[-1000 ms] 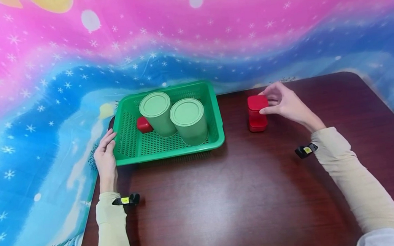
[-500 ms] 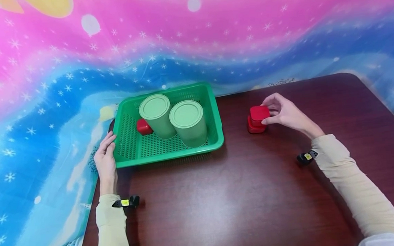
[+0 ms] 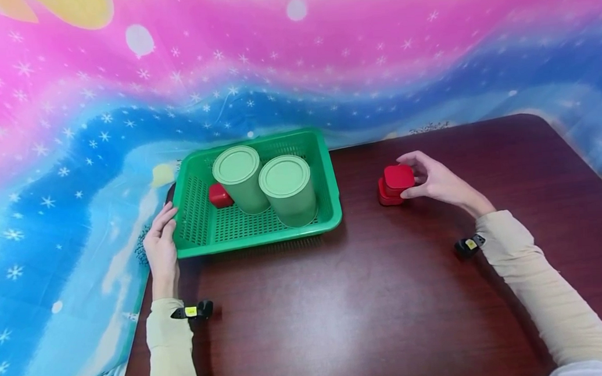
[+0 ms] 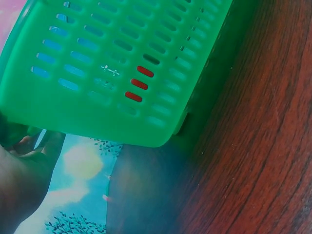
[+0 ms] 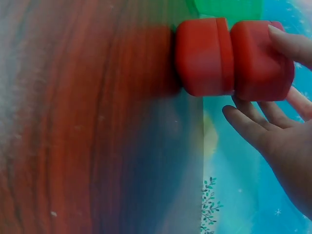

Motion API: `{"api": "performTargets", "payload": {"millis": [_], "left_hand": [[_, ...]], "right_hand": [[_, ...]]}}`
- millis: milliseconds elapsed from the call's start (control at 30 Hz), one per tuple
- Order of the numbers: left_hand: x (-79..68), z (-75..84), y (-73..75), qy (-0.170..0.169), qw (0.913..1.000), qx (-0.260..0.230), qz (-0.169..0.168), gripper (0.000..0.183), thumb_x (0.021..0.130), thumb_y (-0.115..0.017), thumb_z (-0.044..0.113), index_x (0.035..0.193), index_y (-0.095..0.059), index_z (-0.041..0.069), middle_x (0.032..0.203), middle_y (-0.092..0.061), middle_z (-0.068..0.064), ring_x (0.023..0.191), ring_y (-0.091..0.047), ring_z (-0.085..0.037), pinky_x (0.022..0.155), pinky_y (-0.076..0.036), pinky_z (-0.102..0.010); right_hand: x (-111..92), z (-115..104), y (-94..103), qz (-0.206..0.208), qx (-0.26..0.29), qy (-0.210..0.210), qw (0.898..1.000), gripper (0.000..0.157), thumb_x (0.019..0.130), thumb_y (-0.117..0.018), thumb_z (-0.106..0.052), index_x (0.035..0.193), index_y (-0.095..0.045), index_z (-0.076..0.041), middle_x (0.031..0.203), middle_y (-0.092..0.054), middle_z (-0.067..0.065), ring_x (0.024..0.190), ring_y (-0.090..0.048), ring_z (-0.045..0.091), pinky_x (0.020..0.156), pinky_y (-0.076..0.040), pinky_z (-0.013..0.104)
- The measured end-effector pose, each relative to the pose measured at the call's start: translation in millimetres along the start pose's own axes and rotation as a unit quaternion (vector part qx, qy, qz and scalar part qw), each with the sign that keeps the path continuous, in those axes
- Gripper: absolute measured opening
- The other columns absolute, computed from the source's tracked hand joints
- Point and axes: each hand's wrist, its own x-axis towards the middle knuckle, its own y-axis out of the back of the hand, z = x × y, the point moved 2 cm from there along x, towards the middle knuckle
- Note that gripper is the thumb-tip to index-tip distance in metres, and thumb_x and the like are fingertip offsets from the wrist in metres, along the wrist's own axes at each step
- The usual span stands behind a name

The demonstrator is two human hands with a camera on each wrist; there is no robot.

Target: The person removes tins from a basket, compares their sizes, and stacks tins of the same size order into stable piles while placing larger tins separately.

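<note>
A small red rounded box (image 3: 398, 177) is pinched between the thumb and fingers of my right hand (image 3: 439, 181). It sits right over a second, similar red box (image 3: 388, 198) on the table, slightly offset to the right. From the right wrist, the upper box (image 5: 261, 61) and lower box (image 5: 202, 58) appear end to end, with a thin gap line between them. On the left, my left hand (image 3: 160, 247) holds the left rim of the green perforated basket (image 3: 257, 242). Its fingers are partly hidden by the rim in the left wrist view.
Two pale green cans, one at the left (image 3: 249, 191) and one at the right (image 3: 290, 197), stand in the basket. A third red box (image 3: 220, 195) lies beside the left can. Behind the brown table (image 3: 310, 315) hangs a patterned pink and blue cloth (image 3: 291, 54).
My right hand has brought the upper red box down, from well above the lower one to close over it, shifting slightly right. My left hand stays at the basket.
</note>
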Motion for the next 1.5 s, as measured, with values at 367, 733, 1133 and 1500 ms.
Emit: {"api": "performTargets", "payload": {"millis": [367,733,1133,1500], "left_hand": [[-0.9,-0.8,1.2,0.002,1.0000,0.003,0.001,0.033,0.108,-0.054,0.010,0.136,-0.066,-0.003,0.153,-0.055,-0.005,0.148,-0.037,-0.013,0.106,-0.037,-0.015],[-0.9,-1.3,1.1,0.000,1.0000,0.007,0.002,0.033,0.109,-0.053,0.010,0.136,-0.066,-0.003,0.153,-0.055,-0.003,0.148,-0.037,-0.013,0.104,-0.037,-0.014],[0.9,-1.9,-0.8,-0.002,1.0000,0.000,0.002,0.032,0.108,-0.054,0.008,0.135,-0.067,-0.004,0.152,-0.056,-0.005,0.148,-0.038,-0.014,0.107,-0.037,-0.019],[0.4,-0.4,0.3,-0.002,1.0000,0.001,0.003,0.033,0.108,-0.054,0.010,0.136,-0.067,-0.003,0.151,-0.056,-0.002,0.148,-0.037,-0.014,0.110,-0.035,-0.024]], "right_hand": [[3,2,-7.6,0.007,-0.055,-0.004,0.998,0.079,0.082,-0.088,-0.004,0.149,-0.046,-0.004,0.129,-0.063,0.017,0.107,-0.060,0.015,0.086,-0.047,0.020],[2,1,-7.1,-0.001,-0.053,-0.002,0.999,0.076,0.083,-0.086,-0.002,0.148,-0.048,-0.005,0.129,-0.063,0.017,0.109,-0.061,0.019,0.085,-0.050,0.021],[4,-10,-2.8,-0.039,-0.114,0.012,0.993,0.090,0.080,-0.089,-0.006,0.154,-0.039,-0.002,0.143,-0.054,0.022,0.130,-0.051,0.037,0.103,-0.043,0.049],[20,-66,-9.2,-0.093,-0.186,0.052,0.977,0.096,0.080,-0.086,-0.001,0.159,-0.030,0.001,0.159,-0.036,0.024,0.147,-0.031,0.044,0.115,-0.027,0.062]]}}
